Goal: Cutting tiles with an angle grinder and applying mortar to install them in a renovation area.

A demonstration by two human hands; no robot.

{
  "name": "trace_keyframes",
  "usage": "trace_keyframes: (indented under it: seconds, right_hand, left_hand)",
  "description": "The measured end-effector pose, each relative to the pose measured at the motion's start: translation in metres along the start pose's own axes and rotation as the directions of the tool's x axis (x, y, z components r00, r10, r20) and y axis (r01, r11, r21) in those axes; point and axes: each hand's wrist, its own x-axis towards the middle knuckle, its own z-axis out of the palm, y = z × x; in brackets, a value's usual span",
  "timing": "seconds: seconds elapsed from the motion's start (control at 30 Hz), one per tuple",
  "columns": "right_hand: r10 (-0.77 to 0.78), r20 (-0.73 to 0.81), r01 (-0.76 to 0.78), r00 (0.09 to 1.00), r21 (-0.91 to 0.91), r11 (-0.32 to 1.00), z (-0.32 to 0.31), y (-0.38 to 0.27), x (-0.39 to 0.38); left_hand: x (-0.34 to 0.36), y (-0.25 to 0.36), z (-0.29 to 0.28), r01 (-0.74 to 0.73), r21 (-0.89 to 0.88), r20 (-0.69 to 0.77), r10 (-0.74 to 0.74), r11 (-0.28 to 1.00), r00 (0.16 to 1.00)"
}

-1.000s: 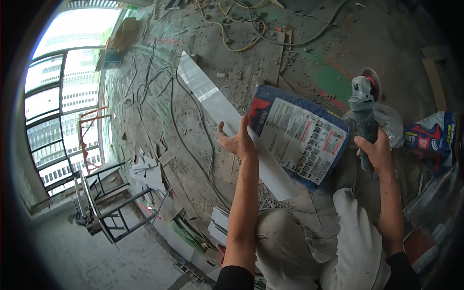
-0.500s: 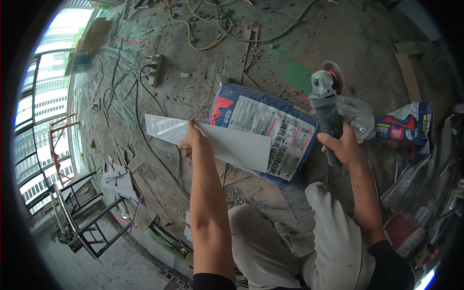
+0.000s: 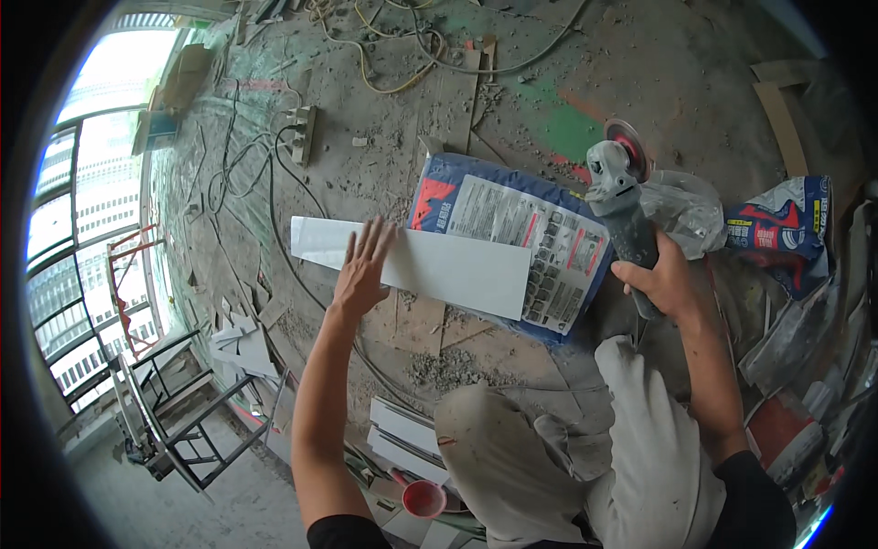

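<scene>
- Left hand (image 3: 364, 267), fingers spread flat, presses on a long white tile strip (image 3: 430, 265)
- The strip lies across the dusty concrete floor (image 3: 366, 156), its right end resting on a blue printed sack (image 3: 512, 247)
- Right hand (image 3: 660, 279) wraps firmly around the body of a grey angle grinder (image 3: 620, 209), held above the sack's right edge, red disc pointing away from the person

One head cam, fisheye, looks steeply down from above at dusty floor (image 3: 512, 137) and knees, close, rims bent.
</scene>
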Motion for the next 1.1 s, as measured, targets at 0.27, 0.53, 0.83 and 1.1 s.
trace_keyframes:
  seconds: [0.27,0.53,0.83,1.1]
  right_hand:
    - [0.009,0.032,-0.007,0.999,-0.034,0.999,-0.001,0.0,-0.001]
    - [-0.072,0.042,0.082,0.997,-0.352,0.932,0.024,-0.033,0.005]
    - [0.026,0.223,0.076,0.975,-0.436,0.896,0.105,0.007,-0.007]
    - [-0.023,0.215,0.115,0.976,-0.428,0.897,0.114,0.022,-0.004]
  left_hand:
    - [0.017,0.003,0.005,-0.027,-0.057,-0.14,0.018,0.998,0.99]
    - [0.029,-0.01,-0.003,-0.068,-0.154,-0.05,0.061,0.986,0.997]
    - [0.033,-0.005,-0.005,-0.073,-0.138,-0.022,0.071,0.988,0.997]
    - [0.032,-0.006,-0.004,-0.055,-0.13,-0.016,0.053,0.99,0.998]
